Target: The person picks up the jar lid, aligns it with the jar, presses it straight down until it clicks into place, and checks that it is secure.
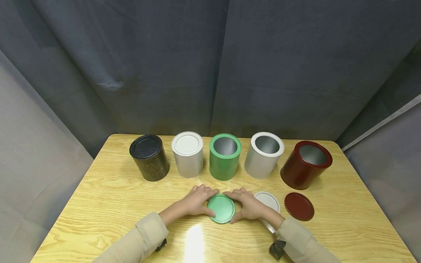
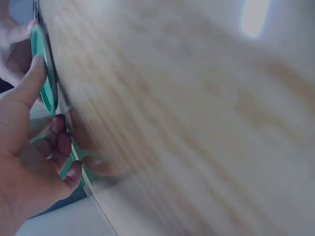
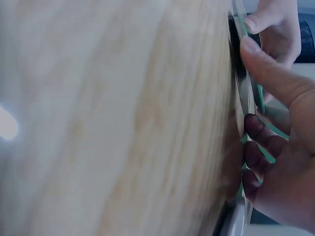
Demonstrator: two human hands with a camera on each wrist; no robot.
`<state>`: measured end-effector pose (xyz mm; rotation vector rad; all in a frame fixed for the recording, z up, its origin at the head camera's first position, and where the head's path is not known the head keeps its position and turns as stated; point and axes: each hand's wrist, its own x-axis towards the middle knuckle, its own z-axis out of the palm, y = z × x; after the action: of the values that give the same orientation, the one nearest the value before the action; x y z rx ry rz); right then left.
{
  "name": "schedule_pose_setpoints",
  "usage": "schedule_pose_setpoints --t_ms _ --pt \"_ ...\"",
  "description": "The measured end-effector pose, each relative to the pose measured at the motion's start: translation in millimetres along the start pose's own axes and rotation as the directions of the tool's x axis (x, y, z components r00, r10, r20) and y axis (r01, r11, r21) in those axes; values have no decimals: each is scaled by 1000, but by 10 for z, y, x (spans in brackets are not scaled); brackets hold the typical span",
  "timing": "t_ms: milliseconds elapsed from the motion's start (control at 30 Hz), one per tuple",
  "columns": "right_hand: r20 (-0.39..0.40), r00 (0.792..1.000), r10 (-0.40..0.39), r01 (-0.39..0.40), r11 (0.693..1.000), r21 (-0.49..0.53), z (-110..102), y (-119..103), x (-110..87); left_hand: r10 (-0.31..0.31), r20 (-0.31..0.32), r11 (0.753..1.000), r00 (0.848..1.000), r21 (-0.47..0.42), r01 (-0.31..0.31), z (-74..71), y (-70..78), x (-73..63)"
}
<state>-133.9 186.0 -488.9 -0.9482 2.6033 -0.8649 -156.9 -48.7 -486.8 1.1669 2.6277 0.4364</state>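
Observation:
A round green can lid [image 1: 221,208] is between both hands, close over the wooden table. From its left side my left hand [image 1: 198,201] grips the rim, thumb at the near edge and fingers at the far edge. The right hand [image 1: 247,205] grips the opposite side in the same way. In the left wrist view the lid [image 2: 47,73] shows edge-on, with the left thumb on its rim. Behind the hands stands an uncovered green can [image 1: 223,160]. A white lid [image 1: 267,202] lies flat beside the right hand, partly hidden by it.
Left of the green can stand a black can [image 1: 149,160] and a white-topped can [image 1: 188,157], both lidded. To its right are an uncovered white-rimmed can [image 1: 261,160] and an uncovered dark red can [image 1: 300,170]. A dark red lid [image 1: 299,206] and a thin metal strip [image 1: 268,226] lie at right.

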Motion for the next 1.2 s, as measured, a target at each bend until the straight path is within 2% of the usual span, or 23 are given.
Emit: schedule_pose_setpoints --t_ms 200,367,500,667,867,1200 --pt "33 999 17 -17 1000 -12 22 -67 20 -12 59 1000 998 13 11 -25 26 23" --pt "41 999 35 -35 999 -8 26 -67 15 -11 33 1000 999 -11 11 -21 31 18" --pt "30 999 34 -34 999 -23 28 -62 18 11 15 997 1000 -72 -9 -11 2 11" --pt "17 1000 26 -25 999 -32 31 -53 17 61 62 990 996 -130 -53 -43 -28 -16" --pt "4 1000 13 -13 999 -30 27 -36 9 77 101 992 992 -108 -66 -79 -26 -30" --pt "3 1000 14 -14 1000 11 24 -16 -3 76 69 996 995 -58 -72 -48 -46 -15"
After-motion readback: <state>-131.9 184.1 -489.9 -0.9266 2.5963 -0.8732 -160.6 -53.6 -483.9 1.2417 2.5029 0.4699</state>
